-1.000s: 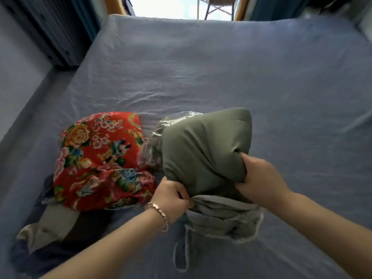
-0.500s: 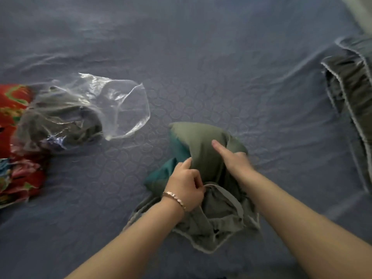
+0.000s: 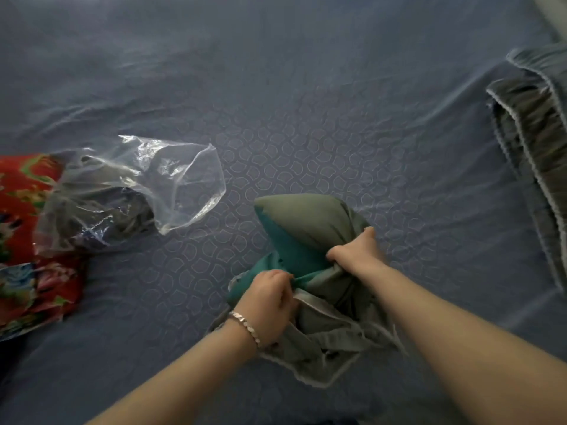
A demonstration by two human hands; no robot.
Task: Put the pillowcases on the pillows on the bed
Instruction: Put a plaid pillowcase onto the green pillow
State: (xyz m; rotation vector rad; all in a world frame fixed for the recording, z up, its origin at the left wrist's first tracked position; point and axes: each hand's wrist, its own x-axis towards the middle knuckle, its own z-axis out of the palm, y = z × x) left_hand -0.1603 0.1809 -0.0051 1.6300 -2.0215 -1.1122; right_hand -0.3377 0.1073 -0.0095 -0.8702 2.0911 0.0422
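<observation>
Nearest me at 6 o'clock, my left hand (image 3: pixel 270 302), a beaded bracelet (image 3: pixel 245 323) on its wrist, is fisted tight on the lace-trimmed mouth of the soft olive pillowcase (image 3: pixel 319 342), and my right hand (image 3: pixel 357 251) is clenched on the same cloth just beyond, bunching it over the teal pillow (image 3: pixel 291 250), whose covered corner bulges toward 12. Farther out on the quilted blue bedsheet (image 3: pixel 306 118) a crinkled clear plastic bag (image 3: pixel 171 176) of dark fabric lies at 10 o'clock against a red floral bundle (image 3: pixel 27 210) at 9, with folded grey lace-edged linen (image 3: pixel 534 142) at 2; I can read no writing anywhere.
</observation>
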